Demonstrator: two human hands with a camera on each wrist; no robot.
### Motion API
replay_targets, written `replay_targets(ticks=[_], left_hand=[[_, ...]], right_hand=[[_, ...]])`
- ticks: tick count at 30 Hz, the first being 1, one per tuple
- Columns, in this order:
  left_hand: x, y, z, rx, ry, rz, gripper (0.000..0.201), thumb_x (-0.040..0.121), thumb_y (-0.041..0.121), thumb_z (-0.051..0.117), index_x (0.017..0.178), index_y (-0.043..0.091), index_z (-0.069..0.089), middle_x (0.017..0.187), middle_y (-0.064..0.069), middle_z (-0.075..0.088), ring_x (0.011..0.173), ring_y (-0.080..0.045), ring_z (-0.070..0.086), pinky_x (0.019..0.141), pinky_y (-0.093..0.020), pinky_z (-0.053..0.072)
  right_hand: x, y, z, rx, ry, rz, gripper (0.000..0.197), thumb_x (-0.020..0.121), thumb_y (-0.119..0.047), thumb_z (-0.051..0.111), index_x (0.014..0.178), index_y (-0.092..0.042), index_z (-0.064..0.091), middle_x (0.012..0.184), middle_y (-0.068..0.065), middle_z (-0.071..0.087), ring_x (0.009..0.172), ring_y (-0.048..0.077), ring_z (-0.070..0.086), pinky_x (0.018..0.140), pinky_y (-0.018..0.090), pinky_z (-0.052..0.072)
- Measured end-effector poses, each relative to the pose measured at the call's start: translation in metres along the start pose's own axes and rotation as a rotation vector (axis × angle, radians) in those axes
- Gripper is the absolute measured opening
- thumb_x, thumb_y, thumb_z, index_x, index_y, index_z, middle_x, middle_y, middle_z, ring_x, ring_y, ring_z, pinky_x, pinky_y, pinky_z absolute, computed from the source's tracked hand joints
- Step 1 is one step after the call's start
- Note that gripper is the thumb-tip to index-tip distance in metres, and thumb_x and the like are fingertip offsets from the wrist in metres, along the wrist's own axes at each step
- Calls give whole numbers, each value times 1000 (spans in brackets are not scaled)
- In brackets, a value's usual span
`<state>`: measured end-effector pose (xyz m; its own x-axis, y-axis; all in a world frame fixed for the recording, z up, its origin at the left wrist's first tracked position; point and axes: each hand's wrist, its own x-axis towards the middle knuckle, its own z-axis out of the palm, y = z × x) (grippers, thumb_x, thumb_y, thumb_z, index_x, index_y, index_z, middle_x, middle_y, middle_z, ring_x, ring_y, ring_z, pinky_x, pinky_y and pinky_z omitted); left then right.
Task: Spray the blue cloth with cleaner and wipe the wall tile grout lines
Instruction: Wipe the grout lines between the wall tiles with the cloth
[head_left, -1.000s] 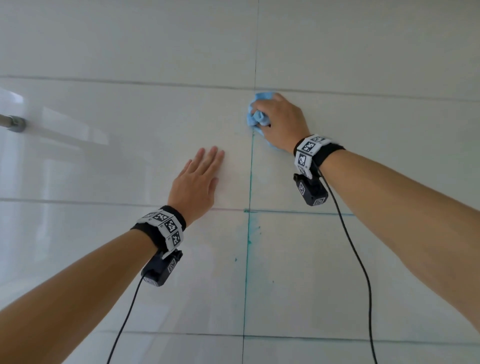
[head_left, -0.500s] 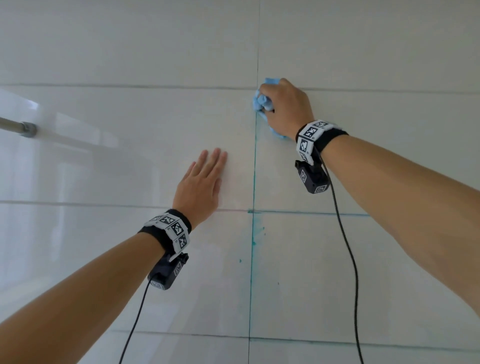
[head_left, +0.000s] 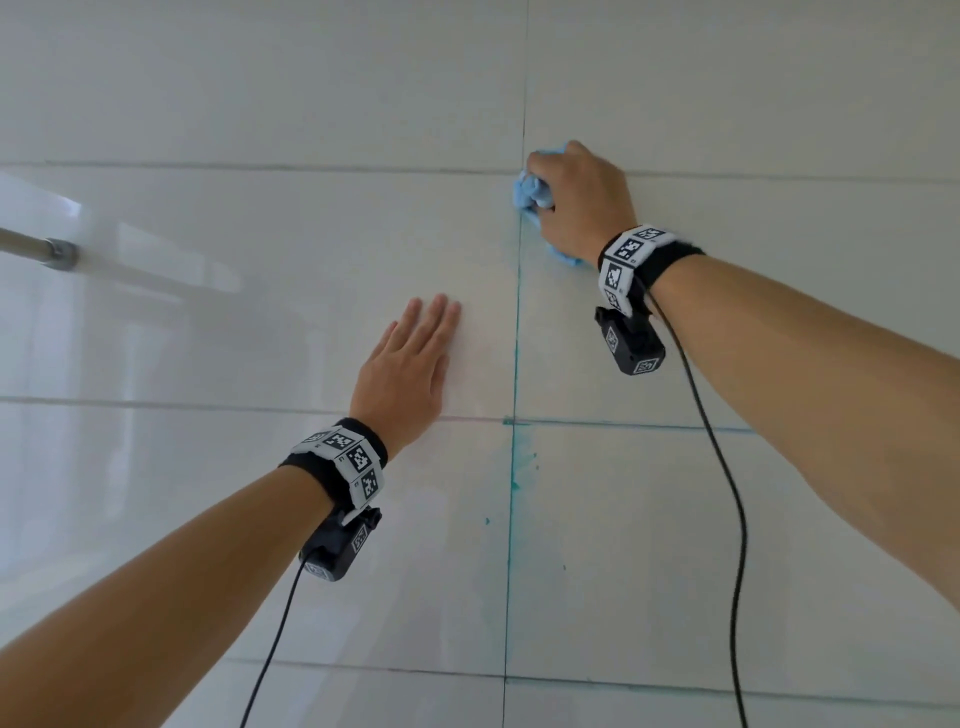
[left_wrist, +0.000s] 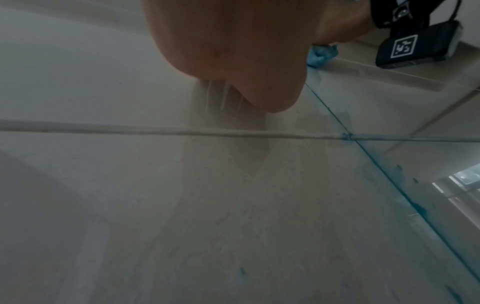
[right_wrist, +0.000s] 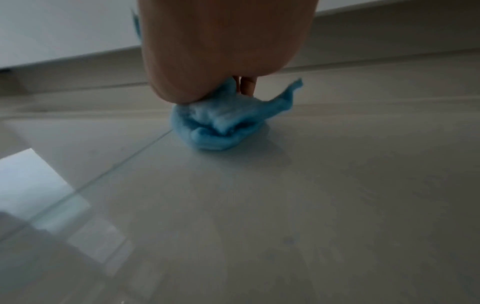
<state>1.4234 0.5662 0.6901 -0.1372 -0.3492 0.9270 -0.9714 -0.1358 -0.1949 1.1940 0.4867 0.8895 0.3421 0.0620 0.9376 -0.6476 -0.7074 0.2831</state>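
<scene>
Here, each line is taken from what is seen.
Right hand: raised on an outstretched arm, fingers curled round the bunched blue cloth, which is pressed against the wall.
Blue cloth: held at the crossing of the upright grout line and a level one; a loose corner is seen sticking out in the right wrist view.
Left hand: laid flat on the tile just left of the upright grout line, fingers straight and together, nothing held.
Grout line: tinted teal below the cloth, with teal specks beside it.
Wristbands: black, with square black-and-white code markers; no readable words are shown.
Wrist cameras: 1 under each wrist, each cabled.
Metal rod: seen at the left edge.
</scene>
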Motion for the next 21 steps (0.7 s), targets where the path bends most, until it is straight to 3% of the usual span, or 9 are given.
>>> replay_targets(ticks=[2, 7, 12, 14, 18, 21], left_hand=[[0, 1, 0, -5, -2, -6, 59, 112, 26, 30, 167, 22, 10, 174, 1, 13, 161, -25, 7, 129, -45, 21], [0, 3, 1, -8, 21, -15, 58, 112, 26, 30, 167, 21, 12, 173, 1, 15, 161, -26, 10, 129, -45, 21], [-2, 3, 1, 7, 13, -20, 59, 112, 26, 30, 167, 22, 11, 174, 2, 14, 161, -25, 9, 129, -45, 21], [-2, 2, 2, 14, 15, -10, 59, 112, 26, 31, 167, 22, 11, 174, 2, 14, 161, -25, 9, 129, -44, 21], [-3, 2, 3, 5, 25, -15, 58, 112, 26, 31, 167, 22, 12, 174, 1, 14, 161, -25, 9, 130, -43, 20], [-2, 1, 3, 7, 25, -11, 58, 112, 26, 32, 167, 22, 13, 173, 1, 16, 161, -25, 11, 129, -43, 20]], right_hand=[[-3, -1, 3, 0, -4, 3, 17, 86, -15, 61, 102, -17, 65, 120, 13, 65, 114, 31, 66, 81, 41, 54], [-30, -7, 16, 21, -42, -40, 15, 87, -23, 60, 101, -23, 63, 118, 7, 65, 93, 31, 68, 77, 45, 58], [-56, -9, 12, -45, -155, -193, 25, 94, -23, 54, 116, -25, 65, 131, 6, 62, 95, 31, 69, 81, 47, 57], [-47, -9, 4, -69, -136, -160, 26, 92, -21, 57, 116, -24, 66, 135, 6, 62, 94, 34, 69, 83, 47, 57], [-16, -12, -3, -53, -6, 24, 20, 85, -15, 65, 105, -18, 66, 110, 9, 66, 97, 32, 66, 75, 41, 54], [-11, -16, 1, -57, 15, 40, 15, 86, -16, 65, 100, -19, 63, 102, 5, 65, 93, 27, 65, 71, 38, 53]])
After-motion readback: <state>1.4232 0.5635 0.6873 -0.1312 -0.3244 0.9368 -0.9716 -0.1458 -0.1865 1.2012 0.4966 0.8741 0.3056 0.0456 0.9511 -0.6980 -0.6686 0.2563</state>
